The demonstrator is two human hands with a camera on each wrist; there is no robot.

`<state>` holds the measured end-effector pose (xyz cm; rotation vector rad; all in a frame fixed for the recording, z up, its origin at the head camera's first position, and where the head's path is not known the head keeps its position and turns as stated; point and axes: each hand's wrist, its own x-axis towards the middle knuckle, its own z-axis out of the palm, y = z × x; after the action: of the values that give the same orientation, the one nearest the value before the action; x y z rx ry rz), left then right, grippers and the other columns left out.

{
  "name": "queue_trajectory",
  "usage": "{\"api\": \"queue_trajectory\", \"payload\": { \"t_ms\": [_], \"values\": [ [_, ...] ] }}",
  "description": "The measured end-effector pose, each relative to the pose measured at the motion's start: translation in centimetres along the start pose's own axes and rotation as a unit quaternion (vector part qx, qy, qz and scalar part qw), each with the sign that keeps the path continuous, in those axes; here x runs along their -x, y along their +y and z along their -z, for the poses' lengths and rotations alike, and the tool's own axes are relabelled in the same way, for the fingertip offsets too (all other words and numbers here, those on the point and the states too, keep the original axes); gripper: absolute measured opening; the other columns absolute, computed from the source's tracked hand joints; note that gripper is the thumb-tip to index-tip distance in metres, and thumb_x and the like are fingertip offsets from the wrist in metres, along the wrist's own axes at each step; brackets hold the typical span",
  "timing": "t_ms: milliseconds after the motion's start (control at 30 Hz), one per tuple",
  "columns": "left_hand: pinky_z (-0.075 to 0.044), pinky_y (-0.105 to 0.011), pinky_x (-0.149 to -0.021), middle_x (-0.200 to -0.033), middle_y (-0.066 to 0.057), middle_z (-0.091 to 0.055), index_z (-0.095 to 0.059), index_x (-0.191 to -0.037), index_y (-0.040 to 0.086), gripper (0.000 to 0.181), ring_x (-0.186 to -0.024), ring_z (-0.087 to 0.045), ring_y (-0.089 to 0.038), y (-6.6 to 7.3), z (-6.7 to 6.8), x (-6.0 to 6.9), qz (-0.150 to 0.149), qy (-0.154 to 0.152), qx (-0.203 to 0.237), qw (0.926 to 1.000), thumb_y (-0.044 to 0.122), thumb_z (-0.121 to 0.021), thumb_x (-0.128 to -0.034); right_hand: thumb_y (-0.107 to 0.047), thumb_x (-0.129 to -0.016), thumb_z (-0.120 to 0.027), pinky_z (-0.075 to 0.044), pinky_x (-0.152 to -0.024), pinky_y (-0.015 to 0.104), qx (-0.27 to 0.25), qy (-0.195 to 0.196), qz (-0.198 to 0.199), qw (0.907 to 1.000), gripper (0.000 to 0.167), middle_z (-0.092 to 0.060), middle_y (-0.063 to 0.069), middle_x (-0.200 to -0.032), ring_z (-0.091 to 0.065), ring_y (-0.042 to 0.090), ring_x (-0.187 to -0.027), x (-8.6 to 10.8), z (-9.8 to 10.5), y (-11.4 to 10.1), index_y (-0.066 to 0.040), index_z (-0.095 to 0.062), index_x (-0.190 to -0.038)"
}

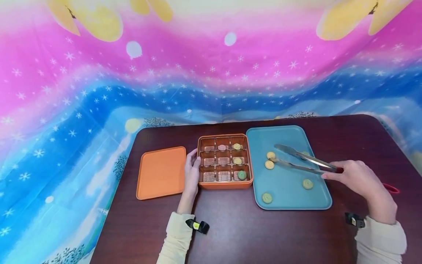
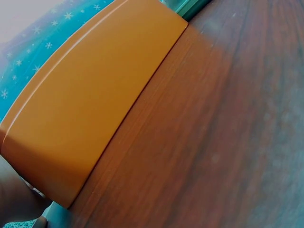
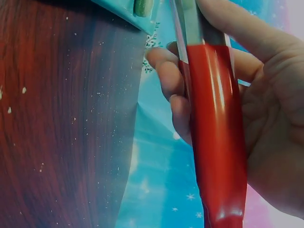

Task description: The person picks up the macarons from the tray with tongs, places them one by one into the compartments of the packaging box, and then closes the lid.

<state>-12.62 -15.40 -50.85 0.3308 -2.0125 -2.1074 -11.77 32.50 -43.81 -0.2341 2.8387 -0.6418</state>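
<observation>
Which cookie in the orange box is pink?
The pink cookie lies in the far row's middle compartment of the orange box. The box's two yellow cookies and green cookie all sit in the right-hand column.

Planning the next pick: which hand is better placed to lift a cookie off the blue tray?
Probably the right hand: it holds the tongs, which extend over the blue tray toward the yellow cookies. The left hand rests against the orange box, on its side away from the tray.

No text, label, brand, number or sign is legible in any view.
</observation>
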Motion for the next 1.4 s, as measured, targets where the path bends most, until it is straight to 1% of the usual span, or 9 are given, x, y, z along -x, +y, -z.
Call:
{"api": "queue_trajectory", "payload": {
  "t_ms": [167,267,667,800,867,933,1033,1100,1400],
  "values": [
    [-0.036,-0.056,-0.112,-0.148,-0.024,-0.051,-0.046,-0.15,-0.002,0.041,-0.138,-0.047,-0.037,0.0,-0.2,0.0,0.007,0.002,-0.006,1.0,0.007,-0.044,-0.1104,-0.021,-0.091,-0.079,-0.036,-0.051,0.031,-0.038,-0.027,0.002,0.9989,0.039,-0.054,0.001,-0.072,-0.045,0.019,-0.063,-0.1,-0.4,0.1,0.009,-0.064,-0.111],
    [-0.035,-0.056,-0.112,-0.147,-0.027,-0.051,-0.045,-0.149,-0.005,0.04,-0.138,-0.046,-0.039,-0.1,-0.2,0.0,0.01,0.001,-0.007,0.9999,0.003,-0.042,-0.1098,-0.016,-0.088,-0.079,-0.037,-0.053,0.031,-0.048,-0.041,0.0,0.998,0.036,-0.055,0.001,-0.076,-0.046,0.018,-0.063,0.0,-0.7,0.2,0.006,-0.06,-0.109],
    [-0.036,-0.054,-0.113,-0.149,-0.021,-0.051,-0.047,-0.15,0.002,0.041,-0.139,-0.046,-0.034,-0.1,0.2,-0.1,0.003,-0.001,-0.005,1.0,0.011,-0.045,-0.1103,-0.03,-0.079,-0.089,-0.043,-0.059,0.033,-0.07,-0.11,-0.002,0.9915,0.101,-0.051,0.004,-0.079,-0.049,0.02,-0.071,0.1,-1.2,-0.1,0.017,-0.031,-0.146],
    [-0.036,-0.054,-0.113,-0.148,-0.02,-0.052,-0.048,-0.15,0.002,0.04,-0.139,-0.046,-0.033,-0.3,0.4,0.1,0.003,0.001,-0.002,1.0,0.01,-0.045,-0.1101,-0.026,-0.077,-0.091,-0.048,-0.064,0.037,-0.071,-0.128,0.005,0.9893,0.106,-0.056,0.006,-0.087,-0.053,0.023,-0.079,-0.2,-1.4,-0.2,0.019,-0.025,-0.147],
    [-0.036,-0.053,-0.113,-0.148,-0.02,-0.053,-0.048,-0.149,0.002,0.04,-0.139,-0.046,-0.032,-0.3,0.4,0.1,0.003,0.001,-0.001,1.0,0.009,-0.045,-0.1101,-0.022,-0.078,-0.09,-0.048,-0.066,0.039,-0.069,-0.13,0.01,0.989,0.099,-0.058,0.006,-0.088,-0.054,0.024,-0.081,-0.4,-1.3,-0.2,0.02,-0.03,-0.144],
    [-0.036,-0.053,-0.113,-0.149,-0.02,-0.052,-0.048,-0.15,0.002,0.04,-0.139,-0.046,-0.032,-0.2,0.4,0.0,0.001,0.0,0.0,1.0,0.01,-0.045,-0.1103,-0.019,-0.079,-0.089,-0.047,-0.066,0.038,-0.061,-0.127,0.016,0.9898,0.082,-0.059,0.005,-0.085,-0.055,0.023,-0.079,-0.6,-1.3,-0.2,0.018,-0.041,-0.134],
    [-0.036,-0.053,-0.113,-0.15,-0.02,-0.051,-0.047,-0.151,0.003,0.041,-0.139,-0.046,-0.033,0.0,0.3,-0.1,-0.001,-0.004,0.0,1.0,0.012,-0.045,-0.1107,-0.015,-0.081,-0.087,-0.044,-0.064,0.036,-0.046,-0.111,0.031,0.9923,0.051,-0.058,0.002,-0.079,-0.053,0.02,-0.073,-0.7,-1.2,-0.1,0.01,-0.054,-0.111],
    [-0.036,-0.053,-0.113,-0.15,-0.02,-0.051,-0.047,-0.151,0.003,0.041,-0.139,-0.046,-0.033,0.0,0.3,-0.1,0.002,-0.004,0.0,1.0,0.012,-0.045,-0.1107,-0.014,-0.083,-0.085,-0.042,-0.062,0.034,-0.04,-0.101,0.04,0.9933,0.038,-0.056,0.0,-0.077,-0.051,0.019,-0.071,-0.7,-1.1,0.0,0.003,-0.057,-0.101],
    [-0.036,-0.053,-0.113,-0.149,-0.022,-0.051,-0.047,-0.15,0.002,0.041,-0.139,-0.046,-0.034,0.2,0.0,0.0,0.009,0.0,-0.002,1.0,0.009,-0.045,-0.1103,-0.014,-0.094,-0.076,-0.044,-0.062,0.038,-0.049,-0.114,0.015,0.9922,0.031,-0.057,0.002,-0.078,-0.057,0.02,-0.069,-0.4,-0.7,0.7,0.007,-0.064,-0.113]
  ]
}}
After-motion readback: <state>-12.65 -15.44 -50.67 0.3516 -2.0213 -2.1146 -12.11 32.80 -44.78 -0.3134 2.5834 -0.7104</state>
